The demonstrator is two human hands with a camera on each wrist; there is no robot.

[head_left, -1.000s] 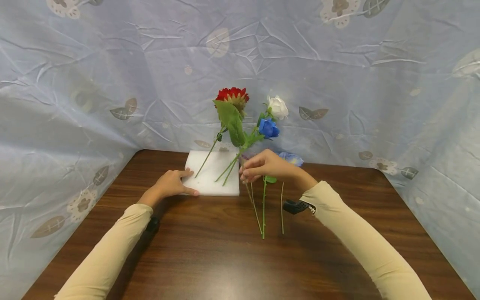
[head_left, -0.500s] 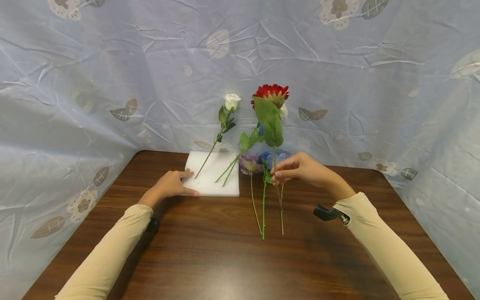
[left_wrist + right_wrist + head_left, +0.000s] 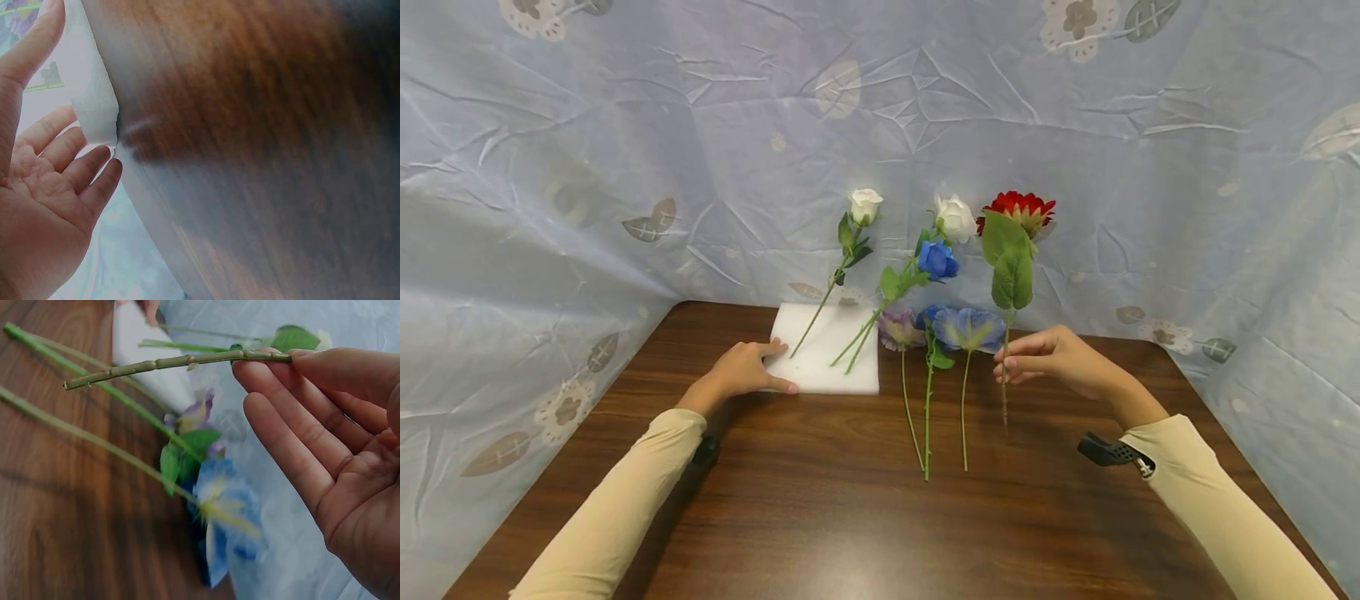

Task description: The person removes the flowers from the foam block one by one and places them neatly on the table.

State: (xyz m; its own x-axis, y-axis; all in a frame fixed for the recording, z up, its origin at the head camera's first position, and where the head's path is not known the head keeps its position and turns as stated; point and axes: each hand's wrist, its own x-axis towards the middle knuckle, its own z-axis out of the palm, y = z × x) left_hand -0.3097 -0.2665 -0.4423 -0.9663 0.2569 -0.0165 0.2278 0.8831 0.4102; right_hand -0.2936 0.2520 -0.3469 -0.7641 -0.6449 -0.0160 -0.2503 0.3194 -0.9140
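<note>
In the head view my right hand (image 3: 1048,362) pinches the stem of a red flower (image 3: 1018,208) between thumb and fingertips. The flower stands nearly upright at the right of the row, its large green leaves below the bloom. The bare lower stem (image 3: 156,364) juts out past the fingers in the right wrist view. My left hand (image 3: 743,367) rests against the left side of a white foam block (image 3: 827,379), fingers fairly straight. In the left wrist view its fingertips touch the block's edge. A white rose (image 3: 865,206) leans up from the foam, its stem end near that hand.
Another white rose (image 3: 955,218) and a blue rose (image 3: 938,260) lean from the foam's right part. On the brown table (image 3: 820,500) lie a purple flower (image 3: 901,330), a dark blue flower (image 3: 929,315) and a pale blue flower (image 3: 970,330). A patterned cloth (image 3: 737,167) hangs behind.
My right hand has carried the red flower rightwards, away from the foam and past the flowers lying on the table. The left hand stays in place at the foam.
</note>
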